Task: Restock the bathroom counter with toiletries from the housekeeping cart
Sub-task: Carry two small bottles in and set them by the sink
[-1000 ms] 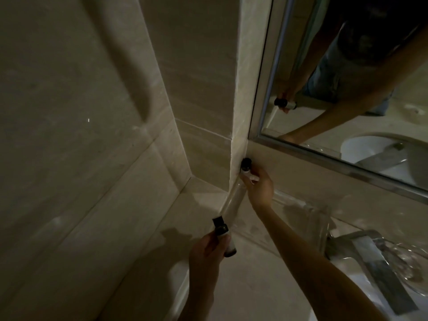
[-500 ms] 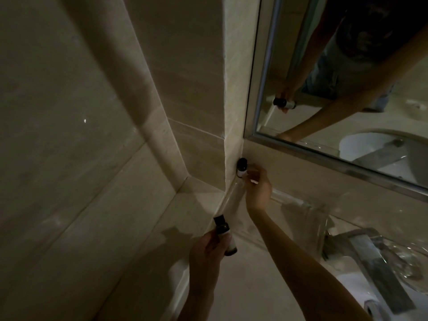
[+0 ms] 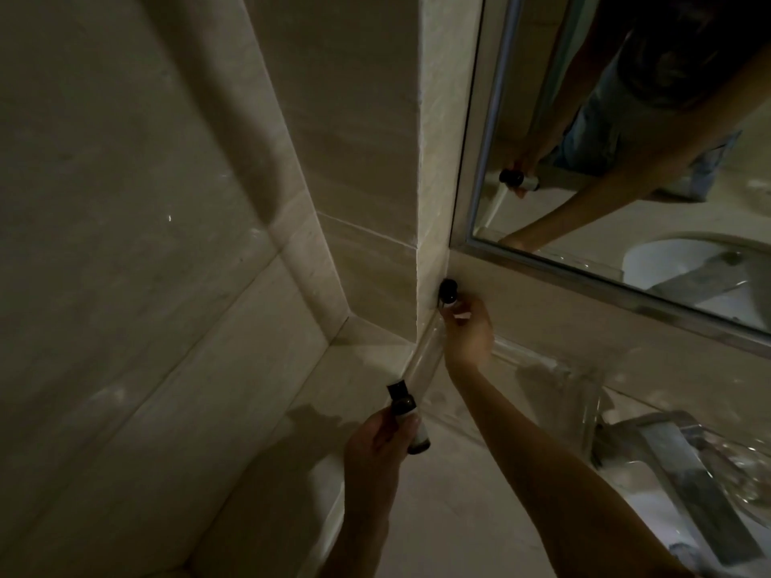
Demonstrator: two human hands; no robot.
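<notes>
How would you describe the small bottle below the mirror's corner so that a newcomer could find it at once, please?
Find the wall mirror and follow its frame down to its lower left corner. Just below it, the right hand holds a small black-capped bottle by the wall. The other bottle, otherwise alike, is in the left hand, nearer the camera, away from the wall.

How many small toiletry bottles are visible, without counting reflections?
2. One bottle is in the left hand, above the counter; a second bottle is in the right hand, at the corner below the mirror. More may be hidden in the dark.
</notes>
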